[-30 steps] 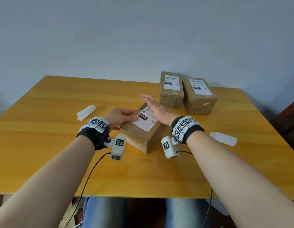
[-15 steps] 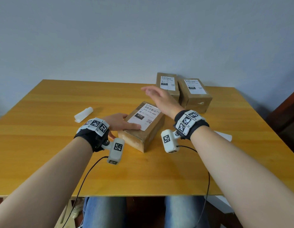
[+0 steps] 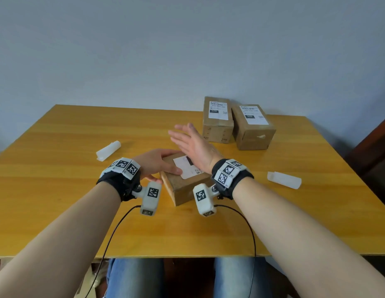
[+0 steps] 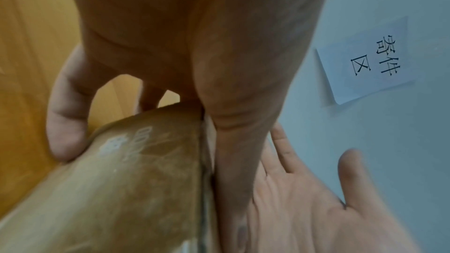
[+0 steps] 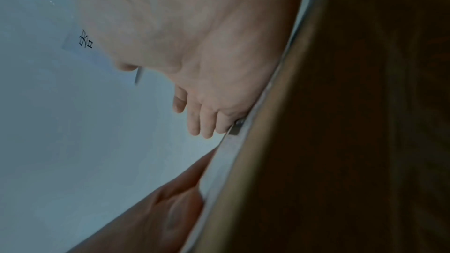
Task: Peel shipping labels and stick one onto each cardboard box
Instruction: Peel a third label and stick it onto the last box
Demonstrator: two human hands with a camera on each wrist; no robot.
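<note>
Near box: cardboard box (image 3: pixel 183 188) lies at the centre of the head view on the wooden table (image 3: pixel 58 190), turned at an angle, one corner pointing to the lower edge of the frame.
Label on it: white shipping label (image 3: pixel 187 168) sits flat on the top face, partly hidden by both hands.
Left hand: left hand (image 3: pixel 155 163) holds the box's left end, forefinger stretched along the label's edge, thumb low on the near side; in the left wrist view the thumb (image 4: pixel 65 122) curls against the box's side.
Right hand: right hand (image 3: pixel 193 145) is released, palm spread and fingers straight, raised above the far end of the box and grasping nothing.
Finished boxes: two cardboard boxes stand side by side at the upper right of the table, the left box (image 3: pixel 217 119) and the right box (image 3: pixel 254 127), each with a label on top.
Scraps: one white curled backing strip (image 3: pixel 108 150) lies at centre left, another backing strip (image 3: pixel 284 179) at centre right.
Wall: paper note (image 4: pixel 365 61) with handwritten characters is stuck there.
</note>
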